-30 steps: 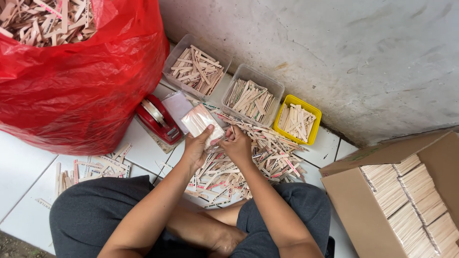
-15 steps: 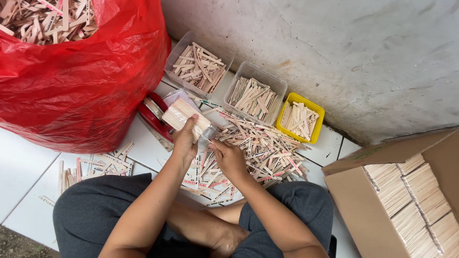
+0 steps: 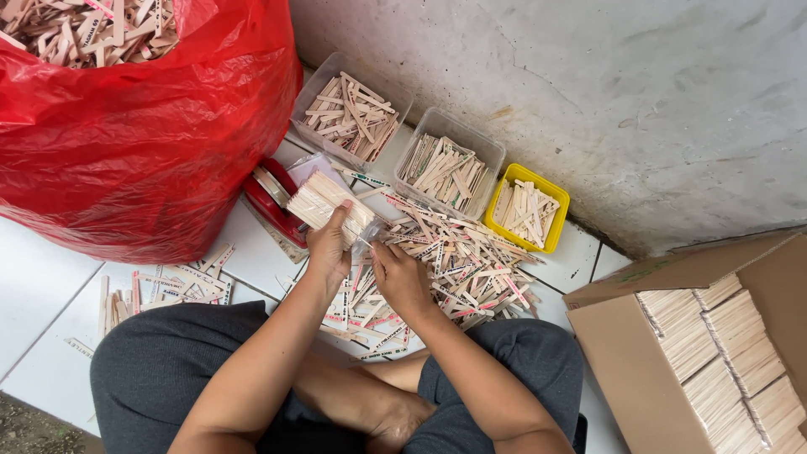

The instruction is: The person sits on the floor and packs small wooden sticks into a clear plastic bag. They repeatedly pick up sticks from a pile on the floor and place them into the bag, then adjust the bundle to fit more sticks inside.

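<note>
Left hand (image 3: 329, 245): closed on stick bundle (image 3: 329, 204), which juts toward 11 o'clock over the dispenser (image 3: 271, 204). Right hand (image 3: 402, 273): fingertips pinching clear wrap (image 3: 368, 238) at the bundle's near end. Forearms reach up from the lap. Loose sticks (image 3: 458, 252) at 2 o'clock; tubs (image 3: 447, 168) beyond; red bag (image 3: 143, 143) at 10.

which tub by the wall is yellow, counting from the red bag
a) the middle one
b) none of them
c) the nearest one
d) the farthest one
d: the yellow tub is last in the row from the red bag, past two clear tubs, all holding wooden sticks.
</note>
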